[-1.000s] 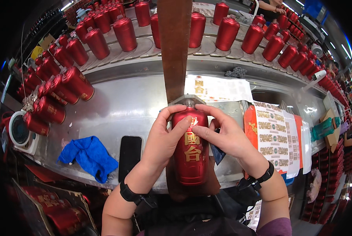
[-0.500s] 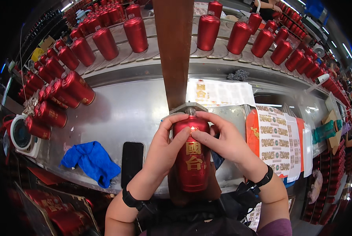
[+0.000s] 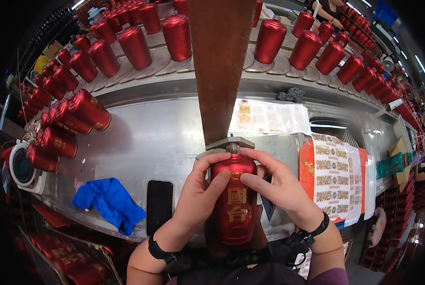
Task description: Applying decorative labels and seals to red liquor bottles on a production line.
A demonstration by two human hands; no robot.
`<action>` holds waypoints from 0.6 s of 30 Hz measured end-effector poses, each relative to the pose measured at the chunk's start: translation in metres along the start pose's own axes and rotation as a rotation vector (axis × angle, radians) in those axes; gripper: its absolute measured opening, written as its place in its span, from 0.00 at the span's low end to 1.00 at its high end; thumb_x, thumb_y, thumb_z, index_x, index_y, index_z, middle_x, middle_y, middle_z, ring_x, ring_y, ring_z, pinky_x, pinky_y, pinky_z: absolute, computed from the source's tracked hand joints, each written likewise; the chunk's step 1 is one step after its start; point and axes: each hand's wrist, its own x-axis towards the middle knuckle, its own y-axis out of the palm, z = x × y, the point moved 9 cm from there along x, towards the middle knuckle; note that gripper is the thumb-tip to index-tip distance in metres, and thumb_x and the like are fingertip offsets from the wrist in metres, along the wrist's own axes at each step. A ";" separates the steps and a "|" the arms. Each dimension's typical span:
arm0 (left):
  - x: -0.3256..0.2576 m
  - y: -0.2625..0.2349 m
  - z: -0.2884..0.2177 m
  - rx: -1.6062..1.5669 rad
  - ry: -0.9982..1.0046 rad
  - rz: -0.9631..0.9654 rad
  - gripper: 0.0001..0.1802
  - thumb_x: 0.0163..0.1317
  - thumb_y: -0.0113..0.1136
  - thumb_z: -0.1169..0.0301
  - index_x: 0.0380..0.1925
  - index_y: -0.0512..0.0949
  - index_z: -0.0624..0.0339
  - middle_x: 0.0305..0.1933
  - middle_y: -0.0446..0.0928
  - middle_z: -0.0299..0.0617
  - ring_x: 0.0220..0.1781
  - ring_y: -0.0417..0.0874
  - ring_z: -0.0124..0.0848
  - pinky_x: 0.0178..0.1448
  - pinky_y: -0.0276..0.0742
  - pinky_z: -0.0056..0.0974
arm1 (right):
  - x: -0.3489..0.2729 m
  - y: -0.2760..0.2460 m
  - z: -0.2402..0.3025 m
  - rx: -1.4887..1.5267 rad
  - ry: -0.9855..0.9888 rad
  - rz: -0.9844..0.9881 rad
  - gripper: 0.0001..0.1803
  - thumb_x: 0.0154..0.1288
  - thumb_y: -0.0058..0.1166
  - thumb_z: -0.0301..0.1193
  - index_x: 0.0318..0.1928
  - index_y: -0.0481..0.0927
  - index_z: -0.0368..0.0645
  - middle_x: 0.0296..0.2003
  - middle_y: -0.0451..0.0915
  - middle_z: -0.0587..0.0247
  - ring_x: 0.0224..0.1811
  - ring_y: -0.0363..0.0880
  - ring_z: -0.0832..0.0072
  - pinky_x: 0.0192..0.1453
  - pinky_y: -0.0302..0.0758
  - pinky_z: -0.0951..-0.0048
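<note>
A glossy red bottle [image 3: 236,228] with gold lettering lies tilted in front of me, its clear neck pointing away, against a metal bracket [image 3: 241,141] at the foot of a brown post. My left hand [image 3: 198,190] wraps the bottle's upper left side, its thumb pressed on the front. From the other side my right hand [image 3: 281,187] grips the shoulder, its thumb resting beside a small gold-and-red emblem [image 3: 236,175]. Both sets of fingers curl around the top near the neck. Black bands circle both wrists.
The brown post [image 3: 219,66] rises from the table. Beyond it, red bottles [image 3: 177,38] stand on a curved conveyor. More bottles [image 3: 89,109] lie stacked at left, near a small fan [image 3: 25,164]. A blue cloth [image 3: 110,204], phone [image 3: 160,204], and label sheets [image 3: 332,175] flank my arms.
My thumbs have spread slightly apart, showing more of the emblem between them. The conveyor bottles have shifted to the right. The whole view has tilted a little.
</note>
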 end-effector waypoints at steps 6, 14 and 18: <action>0.000 0.003 -0.002 -0.034 -0.017 0.009 0.19 0.72 0.59 0.73 0.61 0.70 0.60 0.63 0.68 0.42 0.62 0.76 0.31 0.64 0.78 0.36 | 0.003 0.002 0.012 -0.061 -0.132 -0.043 0.33 0.66 0.67 0.38 0.64 0.72 0.34 0.53 0.78 0.53 0.51 0.79 0.70 0.56 0.75 0.72; 0.000 0.006 -0.007 -0.044 -0.001 0.016 0.20 0.71 0.60 0.73 0.60 0.70 0.61 0.59 0.72 0.42 0.60 0.78 0.31 0.63 0.79 0.36 | 0.003 0.002 0.011 -0.071 -0.195 -0.051 0.30 0.66 0.65 0.34 0.65 0.72 0.33 0.45 0.76 0.62 0.35 0.70 0.80 0.43 0.70 0.79; -0.002 0.006 -0.008 -0.046 0.000 0.029 0.19 0.72 0.59 0.73 0.61 0.70 0.61 0.59 0.72 0.43 0.59 0.79 0.31 0.62 0.80 0.35 | 0.003 0.001 0.003 -0.006 -0.207 -0.054 0.29 0.66 0.65 0.33 0.64 0.73 0.34 0.42 0.76 0.64 0.34 0.67 0.82 0.42 0.69 0.80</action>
